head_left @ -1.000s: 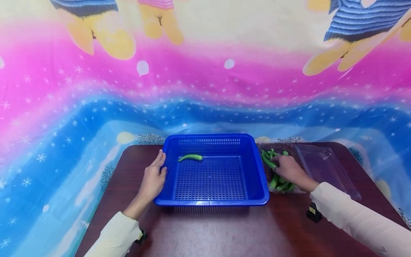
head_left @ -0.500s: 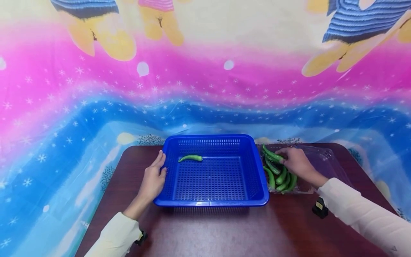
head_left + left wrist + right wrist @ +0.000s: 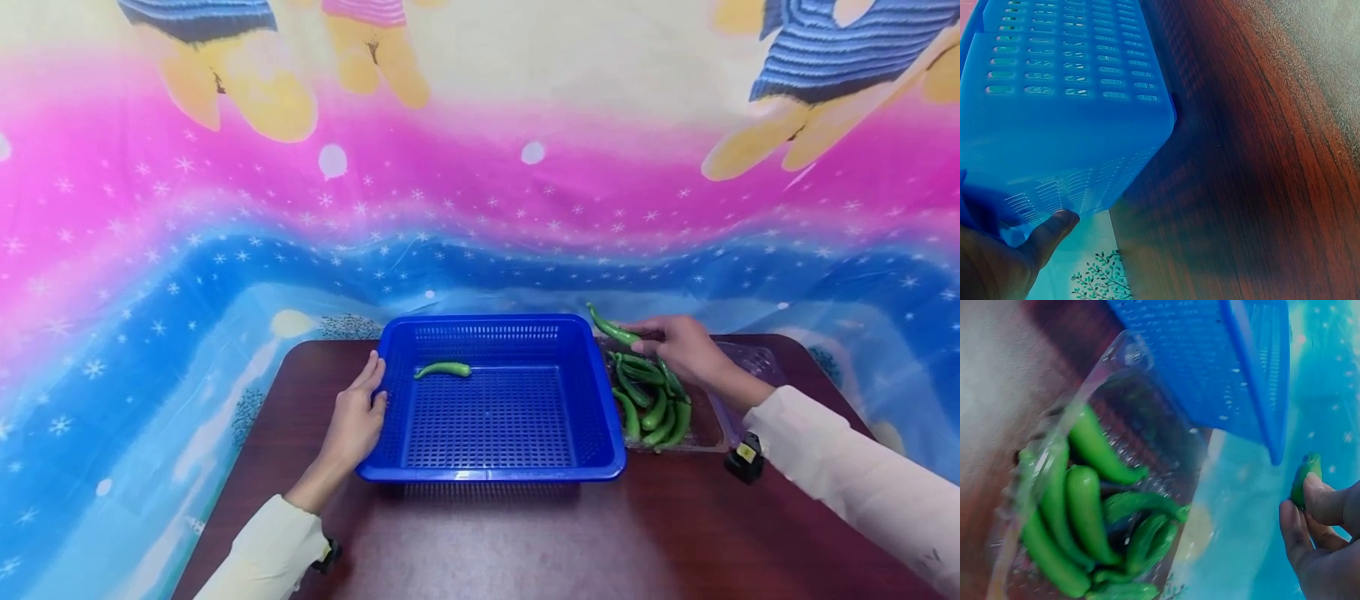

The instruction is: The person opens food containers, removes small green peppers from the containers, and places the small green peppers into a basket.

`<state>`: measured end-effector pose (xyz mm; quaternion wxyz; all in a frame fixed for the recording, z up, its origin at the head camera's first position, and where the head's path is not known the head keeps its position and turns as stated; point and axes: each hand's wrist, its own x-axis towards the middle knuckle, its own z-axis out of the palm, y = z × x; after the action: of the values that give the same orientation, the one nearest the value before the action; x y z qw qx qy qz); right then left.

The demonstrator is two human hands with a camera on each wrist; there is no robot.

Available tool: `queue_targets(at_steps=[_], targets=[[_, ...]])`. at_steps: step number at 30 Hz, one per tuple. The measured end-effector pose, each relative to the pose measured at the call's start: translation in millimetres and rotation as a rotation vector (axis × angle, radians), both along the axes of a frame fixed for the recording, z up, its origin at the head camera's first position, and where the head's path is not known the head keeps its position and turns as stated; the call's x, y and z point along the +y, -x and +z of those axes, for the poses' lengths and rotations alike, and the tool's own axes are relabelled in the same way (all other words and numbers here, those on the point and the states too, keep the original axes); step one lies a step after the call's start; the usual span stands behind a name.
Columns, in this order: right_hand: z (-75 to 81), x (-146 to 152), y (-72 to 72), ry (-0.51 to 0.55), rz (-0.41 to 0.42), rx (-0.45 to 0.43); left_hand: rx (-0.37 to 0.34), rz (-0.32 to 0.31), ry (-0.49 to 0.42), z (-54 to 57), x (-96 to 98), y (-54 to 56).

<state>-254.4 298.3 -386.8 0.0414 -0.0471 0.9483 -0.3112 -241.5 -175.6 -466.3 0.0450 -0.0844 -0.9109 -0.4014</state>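
Observation:
My right hand [image 3: 686, 346] pinches a green chili pepper [image 3: 613, 327] between thumb and fingers, above the back of the clear plastic box [image 3: 708, 437]. From the right wrist, the pinched chili pepper [image 3: 1307, 478] appears end-on, well apart from the blue basket [image 3: 1179, 369]. Several other green chili peppers [image 3: 656, 410] lie in the box. Fairly straight, the fingers of my left hand [image 3: 356, 421] rest along the left side of the perforated blue basket [image 3: 491, 473]; the left wrist view shows a digit against its outer wall. One green chili pepper [image 3: 444, 368] lies inside, toward the back left.
The basket and the box stand side by side on a dark reddish-brown table [image 3: 495, 542]. The box's clear lid [image 3: 750, 362] is folded out to the right, partly behind my right arm. A printed cloth [image 3: 480, 192] hangs behind the table.
My right hand has drawn one chili pepper out of the pile and raised it up and back. The left hand and the basket have stayed put.

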Motion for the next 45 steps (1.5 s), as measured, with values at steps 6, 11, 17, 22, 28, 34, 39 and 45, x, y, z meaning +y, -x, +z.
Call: queue_targets(at_steps=[6, 11, 17, 22, 28, 34, 39, 45], targets=[[11.4, -27, 6.4, 0.013, 0.036, -0.007, -0.008, -0.005, -0.002, 0.9, -0.1, 0.0], [15.8, -51, 15.4, 0.007, 0.055, 0.016, -0.006, -0.005, -0.008, 0.3, -0.5, -0.2], [16.8, -79, 27.0, -0.007, 0.097, 0.029, 0.003, -0.003, -0.005, -0.1, -0.3, -0.9], [16.0, -102, 34.9, -0.036, 0.163, 0.056, 0.002, -0.001, -0.007, 0.0, -0.2, -0.8], [14.5, -127, 38.7, -0.012, 0.220, 0.073, 0.030, -0.001, 0.014, -1.4, -0.8, 1.1], [10.8, -148, 39.9, -0.006, 0.282, 0.066, 0.037, 0.001, 0.020, -2.5, -1.2, 1.1], [5.1, -161, 41.7, 0.003, 0.323, 0.059, 0.020, 0.006, 0.023, -2.6, -0.8, 0.3], [-1.7, -176, 45.0, 0.043, 0.330, 0.028, 0.017, 0.001, 0.016, -2.3, -0.5, 0.7]])
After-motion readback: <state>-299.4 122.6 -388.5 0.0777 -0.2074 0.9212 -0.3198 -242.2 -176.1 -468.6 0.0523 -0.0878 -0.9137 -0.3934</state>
